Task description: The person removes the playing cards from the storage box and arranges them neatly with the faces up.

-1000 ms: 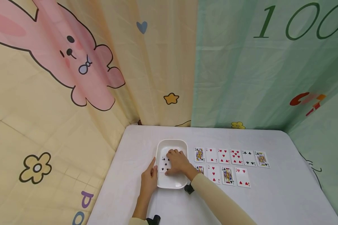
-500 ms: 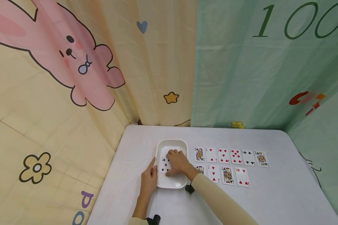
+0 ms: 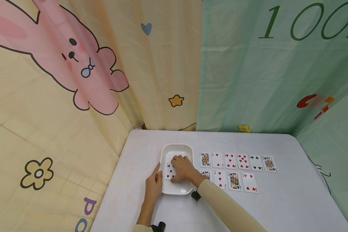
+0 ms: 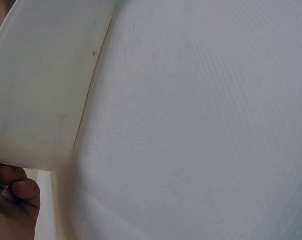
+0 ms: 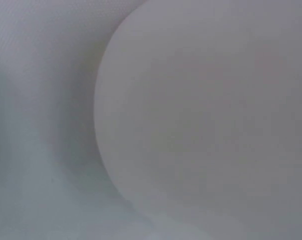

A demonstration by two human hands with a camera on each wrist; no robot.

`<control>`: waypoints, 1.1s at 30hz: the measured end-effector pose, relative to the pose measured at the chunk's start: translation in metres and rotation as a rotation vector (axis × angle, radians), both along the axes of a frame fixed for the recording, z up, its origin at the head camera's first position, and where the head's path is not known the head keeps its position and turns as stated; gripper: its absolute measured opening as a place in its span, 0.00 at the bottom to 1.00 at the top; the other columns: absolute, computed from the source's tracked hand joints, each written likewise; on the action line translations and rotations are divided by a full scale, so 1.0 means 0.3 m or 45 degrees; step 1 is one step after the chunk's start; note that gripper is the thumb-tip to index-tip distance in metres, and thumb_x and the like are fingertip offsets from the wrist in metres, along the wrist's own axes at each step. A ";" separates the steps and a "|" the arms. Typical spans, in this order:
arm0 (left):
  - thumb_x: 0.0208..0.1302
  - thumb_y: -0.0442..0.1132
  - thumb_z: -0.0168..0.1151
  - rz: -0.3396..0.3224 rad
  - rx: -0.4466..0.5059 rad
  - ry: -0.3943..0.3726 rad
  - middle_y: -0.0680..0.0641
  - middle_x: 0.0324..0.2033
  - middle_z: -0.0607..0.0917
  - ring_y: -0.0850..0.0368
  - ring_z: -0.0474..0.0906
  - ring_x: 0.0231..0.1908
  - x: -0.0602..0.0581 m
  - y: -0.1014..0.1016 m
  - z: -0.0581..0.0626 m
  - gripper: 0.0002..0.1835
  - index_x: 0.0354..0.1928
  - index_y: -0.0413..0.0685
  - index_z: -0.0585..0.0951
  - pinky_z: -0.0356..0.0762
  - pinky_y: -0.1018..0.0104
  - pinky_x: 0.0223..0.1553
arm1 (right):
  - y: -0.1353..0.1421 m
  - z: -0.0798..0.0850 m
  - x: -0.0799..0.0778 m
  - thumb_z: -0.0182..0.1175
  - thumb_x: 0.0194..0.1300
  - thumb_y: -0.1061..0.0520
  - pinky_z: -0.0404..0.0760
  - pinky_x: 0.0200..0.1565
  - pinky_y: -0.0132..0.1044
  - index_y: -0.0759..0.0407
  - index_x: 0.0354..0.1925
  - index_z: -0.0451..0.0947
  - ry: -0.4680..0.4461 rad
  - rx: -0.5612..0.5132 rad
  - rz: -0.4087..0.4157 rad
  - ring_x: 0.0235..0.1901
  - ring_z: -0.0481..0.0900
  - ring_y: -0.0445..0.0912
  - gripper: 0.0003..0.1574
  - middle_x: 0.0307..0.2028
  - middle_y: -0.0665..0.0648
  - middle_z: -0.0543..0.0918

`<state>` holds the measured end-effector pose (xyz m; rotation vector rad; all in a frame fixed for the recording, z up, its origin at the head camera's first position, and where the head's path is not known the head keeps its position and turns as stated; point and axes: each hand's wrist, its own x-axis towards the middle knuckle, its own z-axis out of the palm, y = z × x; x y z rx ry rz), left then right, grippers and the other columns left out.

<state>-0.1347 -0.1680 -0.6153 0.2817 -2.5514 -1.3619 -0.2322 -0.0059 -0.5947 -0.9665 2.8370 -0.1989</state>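
Observation:
A white tray [image 3: 177, 190] lies on the table, and my left hand [image 3: 153, 186] holds its left side, index finger and thumb along the rim. In the left wrist view the tray's outer wall [image 4: 45, 85] fills the upper left, with curled fingers [image 4: 25, 189] at its lower corner. Inside the tray is a face-up spade playing card [image 3: 169, 171]. My right hand [image 3: 184, 168] grips it by its far and near edges, fingers bent and thumb at the near end, covering its right part. The right wrist view shows only the tray's blurred rounded end [image 5: 140, 115].
Right of the tray, face-up playing cards lie in two rows: the far row has several, including a club card [image 3: 256, 162], and the near row ends in a heart card [image 3: 250, 182]. My right forearm [image 3: 229, 206] partly covers the near row. Curtains [image 3: 174, 64] hang behind the table.
The spade card tilts or shifts very slightly under my right hand. Both hands otherwise keep their places, and the card rows stay as they were.

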 end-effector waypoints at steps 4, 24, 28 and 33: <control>0.77 0.38 0.58 -0.009 0.000 0.004 0.55 0.20 0.69 0.65 0.62 0.20 0.005 0.001 -0.002 0.25 0.74 0.55 0.74 0.63 0.72 0.23 | 0.008 0.010 0.004 0.73 0.46 0.28 0.74 0.59 0.47 0.51 0.62 0.79 -0.006 -0.030 0.010 0.54 0.76 0.47 0.50 0.56 0.51 0.81; 0.77 0.37 0.57 -0.012 -0.030 0.064 0.54 0.19 0.69 0.66 0.62 0.20 0.003 -0.002 -0.001 0.24 0.73 0.50 0.74 0.64 0.72 0.22 | 0.137 0.158 -0.011 0.74 0.48 0.31 0.76 0.60 0.52 0.54 0.66 0.76 0.029 -0.162 -0.025 0.60 0.76 0.51 0.53 0.61 0.55 0.80; 0.77 0.38 0.57 -0.012 -0.031 0.066 0.54 0.18 0.69 0.66 0.62 0.19 0.005 -0.003 0.003 0.24 0.73 0.50 0.74 0.64 0.72 0.22 | 0.222 0.211 -0.020 0.75 0.48 0.32 0.76 0.59 0.53 0.55 0.67 0.75 0.053 -0.263 -0.049 0.61 0.75 0.52 0.54 0.63 0.56 0.79; 0.78 0.39 0.57 -0.030 -0.011 0.027 0.54 0.19 0.68 0.64 0.62 0.20 0.008 -0.003 0.008 0.25 0.74 0.53 0.73 0.64 0.72 0.23 | 0.360 0.279 -0.012 0.75 0.48 0.32 0.75 0.61 0.55 0.56 0.68 0.75 0.090 -0.317 -0.140 0.62 0.74 0.53 0.54 0.63 0.57 0.78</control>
